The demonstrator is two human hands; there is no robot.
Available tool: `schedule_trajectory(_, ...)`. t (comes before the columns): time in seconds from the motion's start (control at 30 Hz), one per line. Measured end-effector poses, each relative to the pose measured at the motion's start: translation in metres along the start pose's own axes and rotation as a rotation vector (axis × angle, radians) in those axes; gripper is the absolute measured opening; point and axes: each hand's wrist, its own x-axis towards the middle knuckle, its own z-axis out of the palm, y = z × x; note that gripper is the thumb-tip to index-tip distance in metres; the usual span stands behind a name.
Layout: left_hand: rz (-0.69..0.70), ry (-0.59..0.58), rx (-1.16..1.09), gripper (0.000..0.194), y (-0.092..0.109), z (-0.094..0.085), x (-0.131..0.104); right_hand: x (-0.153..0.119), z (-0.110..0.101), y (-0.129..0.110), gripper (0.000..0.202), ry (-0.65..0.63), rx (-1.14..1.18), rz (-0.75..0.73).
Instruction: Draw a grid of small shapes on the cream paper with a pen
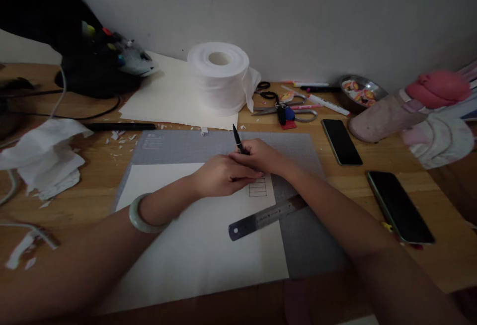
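My right hand [259, 157] is closed around a black pen [237, 138], whose narrow end points up and away from me. My left hand [219, 176] lies against it on the near side, fingers curled together; what they hold, if anything, is hidden. A jade-coloured bangle [138, 215] circles my left wrist. Both hands are over the top right part of a white sheet of paper [194, 250]. Just below the fingers, a small ruled grid [258, 187] is drawn in black. A steel ruler [253, 223] lies slanted across the sheet's right edge, partly beneath my right forearm.
Under the sheet is a grey cutting mat [298, 245]. A paper roll [219, 81], scissors [266, 111], markers [328, 105] and a metal bowl [345, 96] stand behind. Two phones [342, 142] and a pink-lidded bottle [387, 114] are right; crumpled tissue [52, 151] is left.
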Motion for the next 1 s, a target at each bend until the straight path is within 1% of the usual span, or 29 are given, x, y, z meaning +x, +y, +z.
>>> schedule_trajectory(0.3, -0.019, -0.013, -0.014, 0.019, -0.0005, 0.0008, -0.0010, 0.0017, 0.0019, 0.0026, 0.037, -0.016, -0.067, 0.040)
schedule_trajectory(0.7, 0.023, 0.011, 0.006, 0.019, -0.0005, 0.0006, -0.0004, 0.0006, 0.0012, -0.0001, 0.034, -0.022, -0.057, 0.003)
schedule_trajectory(0.83, 0.029, 0.011, 0.009, 0.020, -0.0014, 0.0013, -0.0012, 0.0003, 0.0007, 0.0011, 0.031, -0.004, -0.042, 0.026)
schedule_trajectory(1.0, 0.018, 0.021, 0.032, 0.019, -0.0013, 0.0020, -0.0010, 0.0007, 0.0007, 0.0033, 0.031, 0.014, -0.039, 0.014)
